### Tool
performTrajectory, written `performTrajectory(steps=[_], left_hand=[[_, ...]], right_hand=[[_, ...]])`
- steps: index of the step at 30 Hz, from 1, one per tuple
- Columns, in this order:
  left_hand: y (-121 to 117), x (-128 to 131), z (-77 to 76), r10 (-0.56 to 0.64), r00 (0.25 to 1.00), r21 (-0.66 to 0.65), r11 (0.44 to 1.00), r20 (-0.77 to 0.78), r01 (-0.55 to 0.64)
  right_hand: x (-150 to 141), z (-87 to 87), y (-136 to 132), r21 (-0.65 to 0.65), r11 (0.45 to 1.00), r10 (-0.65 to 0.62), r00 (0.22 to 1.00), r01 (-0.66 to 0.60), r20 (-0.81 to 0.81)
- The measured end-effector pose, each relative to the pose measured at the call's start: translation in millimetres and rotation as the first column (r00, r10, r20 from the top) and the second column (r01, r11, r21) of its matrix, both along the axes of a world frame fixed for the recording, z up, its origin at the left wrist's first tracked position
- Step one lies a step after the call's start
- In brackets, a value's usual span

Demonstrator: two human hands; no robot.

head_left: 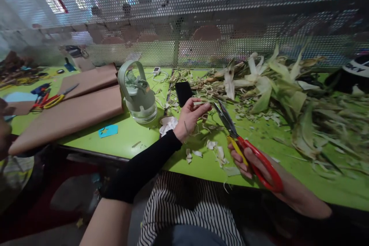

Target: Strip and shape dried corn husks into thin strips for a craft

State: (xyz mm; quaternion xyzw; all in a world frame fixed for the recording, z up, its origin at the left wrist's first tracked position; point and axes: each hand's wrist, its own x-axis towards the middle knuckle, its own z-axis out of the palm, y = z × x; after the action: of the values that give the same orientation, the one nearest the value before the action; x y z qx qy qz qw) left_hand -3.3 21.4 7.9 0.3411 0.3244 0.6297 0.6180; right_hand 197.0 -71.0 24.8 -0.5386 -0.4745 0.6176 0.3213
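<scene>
My left hand (190, 117) pinches a thin pale strip of corn husk (201, 103) between thumb and fingers, above the green table (129, 138). My right hand (253, 163) grips red-handled scissors (248, 150) with yellow inner grips. Their blades are parted and point up-left toward the strip, just right of my left fingers. Small pale husk cuttings (215, 152) lie on the table below both hands.
A big pile of corn husks (282, 84) covers the right side. A pale green water jug (138, 92) and a black phone (183, 92) stand left of my hands. Brown paper sheets (80, 103), more scissors (52, 100) and a blue cutout (108, 130) lie farther left. A perforated metal screen (184, 15) closes the back.
</scene>
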Motion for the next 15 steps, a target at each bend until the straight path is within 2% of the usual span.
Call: performTrajectory(steps=[2, 4, 9, 15], left_hand=[[-0.2, 0.1, -0.8, -0.001, 1.000, 0.016, 1.000, -0.007, 0.001], [0.0, -0.2, -1.9, -0.001, 1.000, 0.031, 1.000, -0.008, 0.001], [0.4, -1.6, -2.9, -0.007, 0.998, 0.025, 1.000, -0.062, 0.009], [0.0, 0.0, -2.0, 0.026, 0.996, 0.020, 0.999, -0.090, -0.025]], right_hand=[[-0.3, 3.1, -3.6, -0.067, 0.998, 0.000, 0.998, -0.004, -0.056], [-0.4, 3.3, -5.1, -0.082, 0.997, -0.015, 0.997, 0.008, -0.077], [-2.2, 0.7, -5.8, -0.091, 0.996, -0.015, 0.995, 0.006, -0.095], [-5.0, -1.4, -6.1, -0.057, 0.996, 0.060, 0.995, -0.065, -0.083]])
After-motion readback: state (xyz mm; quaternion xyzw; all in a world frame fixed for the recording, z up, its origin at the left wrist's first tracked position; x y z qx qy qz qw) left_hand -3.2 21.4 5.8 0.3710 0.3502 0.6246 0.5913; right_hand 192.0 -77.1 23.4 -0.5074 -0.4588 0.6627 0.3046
